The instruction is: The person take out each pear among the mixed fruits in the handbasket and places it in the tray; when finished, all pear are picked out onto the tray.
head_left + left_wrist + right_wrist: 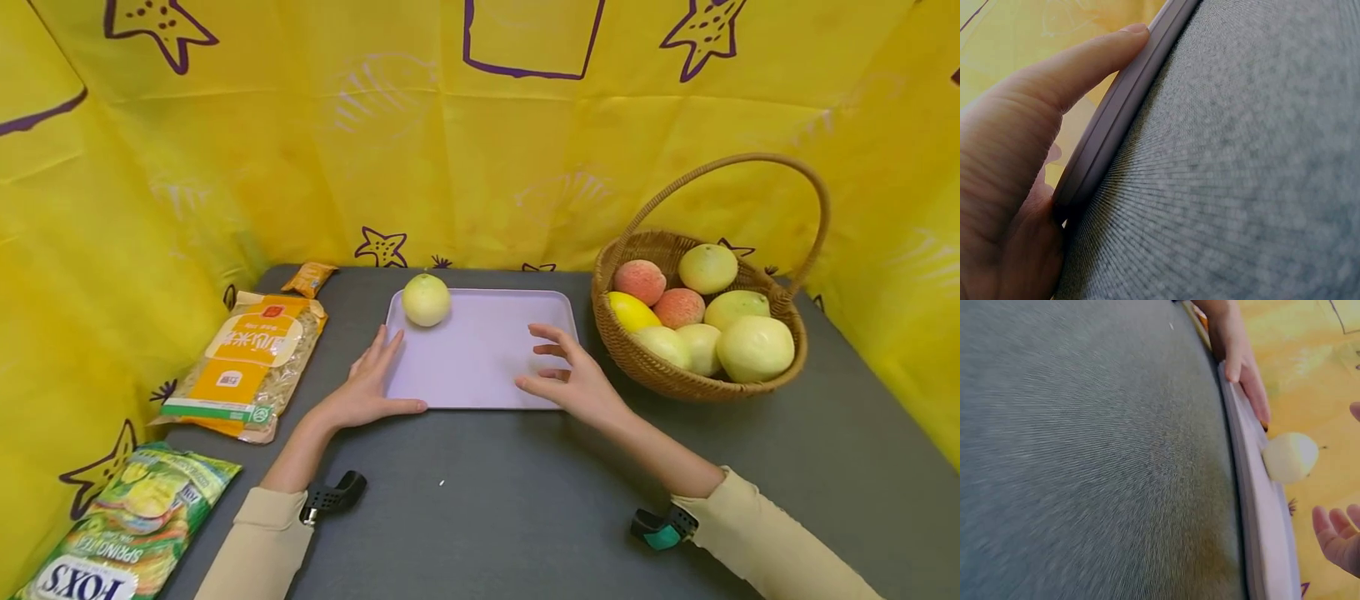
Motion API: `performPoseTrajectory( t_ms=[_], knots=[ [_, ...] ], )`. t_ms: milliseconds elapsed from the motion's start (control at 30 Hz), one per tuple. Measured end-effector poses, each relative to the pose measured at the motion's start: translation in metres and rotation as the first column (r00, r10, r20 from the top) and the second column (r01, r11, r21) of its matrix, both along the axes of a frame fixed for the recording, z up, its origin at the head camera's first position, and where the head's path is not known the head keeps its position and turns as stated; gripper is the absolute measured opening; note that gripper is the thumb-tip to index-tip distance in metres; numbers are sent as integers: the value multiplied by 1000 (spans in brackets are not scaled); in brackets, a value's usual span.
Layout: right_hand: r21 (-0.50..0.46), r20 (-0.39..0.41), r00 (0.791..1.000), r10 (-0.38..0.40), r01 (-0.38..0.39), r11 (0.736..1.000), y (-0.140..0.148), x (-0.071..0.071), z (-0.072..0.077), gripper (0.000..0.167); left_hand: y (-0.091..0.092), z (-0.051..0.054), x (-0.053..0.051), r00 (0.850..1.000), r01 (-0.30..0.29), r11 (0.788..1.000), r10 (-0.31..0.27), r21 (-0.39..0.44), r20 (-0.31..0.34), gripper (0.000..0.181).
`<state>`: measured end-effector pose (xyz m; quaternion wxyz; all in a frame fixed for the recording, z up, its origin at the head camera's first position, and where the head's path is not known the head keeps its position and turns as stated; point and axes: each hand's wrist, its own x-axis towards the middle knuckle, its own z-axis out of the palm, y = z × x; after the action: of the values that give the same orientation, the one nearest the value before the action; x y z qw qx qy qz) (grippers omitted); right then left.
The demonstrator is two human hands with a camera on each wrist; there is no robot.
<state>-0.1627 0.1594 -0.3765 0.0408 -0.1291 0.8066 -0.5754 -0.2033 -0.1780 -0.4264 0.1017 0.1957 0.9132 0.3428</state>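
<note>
A shallow lilac tray lies on the grey table, with a round pale yellow-green fruit on its back left corner. My left hand rests at the tray's front left corner, fingers spread along the left side. In the left wrist view its thumb touches the rim. Over the tray's right part my right hand hovers with loosely bent fingers and nothing in them. The right wrist view shows the fruit on the tray and part of the right hand's fingers.
At the right stands a wicker basket with a tall handle, holding several fruits, among them a red peach-like one. On the left lie an orange-and-clear food bag, a small orange packet and a green Fox's bag. Yellow cloth surrounds the table.
</note>
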Motion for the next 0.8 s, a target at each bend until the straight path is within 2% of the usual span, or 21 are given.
performPoseTrajectory(
  t_ms=[233, 333, 400, 467, 600, 700, 800],
  knots=[
    [82, -57, 996, 63, -58, 995, 22, 24, 13, 71, -1, -1, 0, 1000, -7, 1000, 7, -8, 8, 117],
    [127, -126, 987, 95, -79, 989, 32, 32, 21, 71, -1, -1, 0, 1000, -2, 1000, 2, -9, 2, 116],
    [160, -208, 971, 119, -87, 983, 40, 35, 27, 72, -2, -1, 0, 1000, 0, 1000, 0, -7, -2, 116],
    [202, -302, 943, 137, -77, 976, 48, 38, 35, 73, -2, 0, 0, 1000, -2, 1000, 2, -9, -3, 115],
    [290, -454, 882, 124, 15, 957, 66, 40, 54, 76, -2, 0, 0, 1000, 1, 1000, -2, -17, -5, 115],
    [314, -516, 853, 81, 101, 944, 80, 41, 66, 76, -1, 0, -1, 1000, 4, 1000, -4, -15, 0, 115],
    [308, -549, 835, 40, 158, 938, 95, 39, 74, 72, -1, 0, -1, 1000, 7, 1000, -7, -12, 5, 115]
  ],
)
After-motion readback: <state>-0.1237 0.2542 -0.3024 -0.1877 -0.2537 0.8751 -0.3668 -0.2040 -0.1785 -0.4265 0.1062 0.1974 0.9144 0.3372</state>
